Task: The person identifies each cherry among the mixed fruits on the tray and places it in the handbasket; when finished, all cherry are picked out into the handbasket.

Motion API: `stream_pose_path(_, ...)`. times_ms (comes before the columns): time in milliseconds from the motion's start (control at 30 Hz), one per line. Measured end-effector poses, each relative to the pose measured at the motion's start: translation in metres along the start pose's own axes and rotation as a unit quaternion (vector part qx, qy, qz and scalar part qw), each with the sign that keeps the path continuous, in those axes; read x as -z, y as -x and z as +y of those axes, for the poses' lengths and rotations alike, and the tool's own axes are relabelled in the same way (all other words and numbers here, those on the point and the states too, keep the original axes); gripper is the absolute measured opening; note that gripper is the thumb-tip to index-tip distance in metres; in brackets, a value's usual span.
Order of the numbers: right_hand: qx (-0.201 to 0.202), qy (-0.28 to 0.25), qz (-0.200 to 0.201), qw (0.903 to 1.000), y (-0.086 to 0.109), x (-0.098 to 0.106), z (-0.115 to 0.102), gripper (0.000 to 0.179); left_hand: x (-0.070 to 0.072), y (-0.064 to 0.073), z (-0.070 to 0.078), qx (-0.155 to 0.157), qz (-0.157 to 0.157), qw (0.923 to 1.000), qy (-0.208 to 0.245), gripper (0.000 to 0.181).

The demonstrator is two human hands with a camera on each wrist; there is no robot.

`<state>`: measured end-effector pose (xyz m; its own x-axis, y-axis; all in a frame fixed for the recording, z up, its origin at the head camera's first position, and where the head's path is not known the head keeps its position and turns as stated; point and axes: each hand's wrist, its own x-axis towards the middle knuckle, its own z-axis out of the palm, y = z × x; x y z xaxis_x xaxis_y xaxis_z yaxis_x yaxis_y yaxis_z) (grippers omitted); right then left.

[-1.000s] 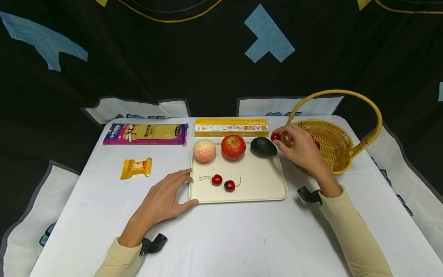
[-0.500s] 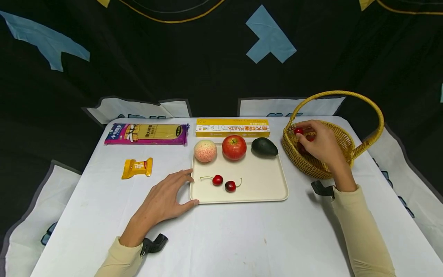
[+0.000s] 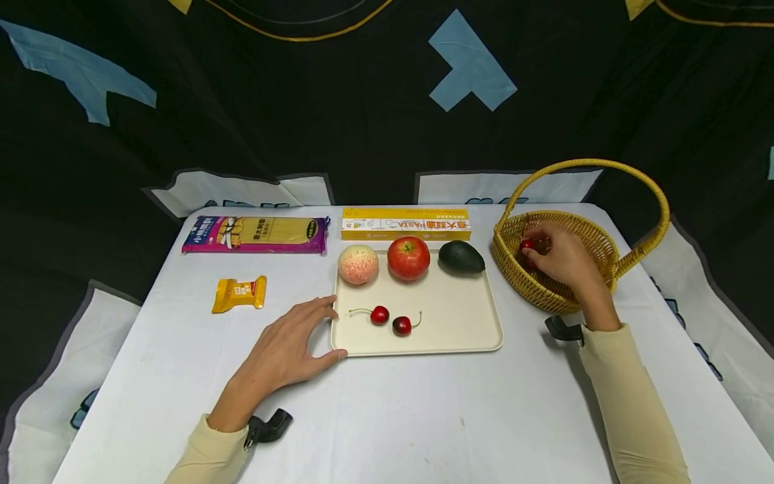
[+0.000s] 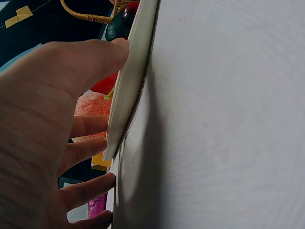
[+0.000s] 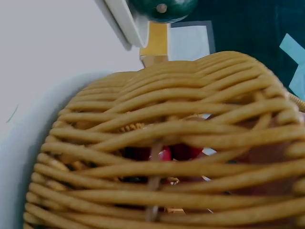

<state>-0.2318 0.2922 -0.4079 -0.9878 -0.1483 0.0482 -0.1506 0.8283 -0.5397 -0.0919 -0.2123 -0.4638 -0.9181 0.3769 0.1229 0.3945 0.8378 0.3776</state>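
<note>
My right hand point(image 3: 562, 255) reaches down inside a yellow wicker basket point(image 3: 514, 277) and pinches a red cherry point(image 3: 528, 245) between thumb and fingers. More red fruit lies just under the fingertips, partly hidden by the hand. In the right wrist view the basket's weave point(image 5: 181, 129) covers most of the hand, with red showing through the gaps. My left hand point(image 3: 290, 346) rests at the left edge of a cream tray point(image 3: 453, 323), fingers spread and thumb at its near corner. On the tray lie two stemmed cherries point(image 3: 379, 315), a peach point(image 3: 358, 264), a red apple point(image 3: 408, 258) and an avocado point(image 3: 461, 257).
Behind the tray stands a yellow pasta box point(image 3: 405, 224). A purple noodle packet point(image 3: 256, 234) lies at the back left, with a small orange wrapped snack point(image 3: 238, 294) nearer. The basket's tall handle point(image 3: 662, 202) arches over it. A dark curtain point(image 3: 351, 107) hangs behind the table.
My right hand has carried the cherry rightward from beside the avocado into the basket, then slightly lower. The left hand and the tray have stayed put.
</note>
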Motion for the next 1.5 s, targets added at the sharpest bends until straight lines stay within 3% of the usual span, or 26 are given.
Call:
stream_pose_path(333, -0.008, 0.005, -0.038, 0.9992, -0.002, -0.002, 0.001, 0.039, 0.001, 0.001, 0.000, 0.000, 0.001, 1.0000, 0.001, 0.065)
stream_pose_path(767, -0.009, 0.004, -0.050, 0.9987, -0.004, -0.004, -0.001, 0.039, 0.001, 0.000, 0.000, 0.001, 0.001, 1.0000, -0.001, 0.064)
stream_pose_path(1167, 0.007, 0.014, 0.027, 0.9995, 0.005, 0.010, -0.023, 0.036, 0.000, 0.000, -0.002, 0.002, 0.000, 1.0000, 0.003, 0.063)
stream_pose_path(1500, 0.088, 0.015, 0.064, 0.9939, 0.015, 0.003, -0.055, 0.035, -0.001, 0.000, -0.002, -0.004, 0.005, 1.0000, 0.001, 0.064)
